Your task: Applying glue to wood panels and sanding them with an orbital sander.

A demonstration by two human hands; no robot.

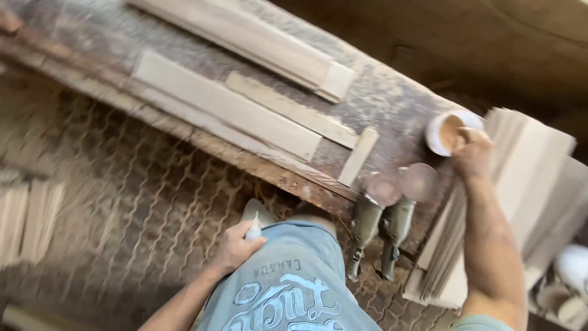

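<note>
Workbench (392, 104) planks are seen running from 10 to 4 o'clock, with 2 sanders (383, 214) hung at its near edge. Stacked wooden panels (527, 184) stand at 3 o'clock. A white cup (442, 130) of tan paste sits at 2 o'clock; the right hand (471, 150) is dipped into it, fingers curled. The left hand (236, 248), at 6 o'clock, is closed around a small white piece (253, 230).

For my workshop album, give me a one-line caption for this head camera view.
Right hand dips into a small white tub on a dusty workbench; left hand grips a small white object.
</note>
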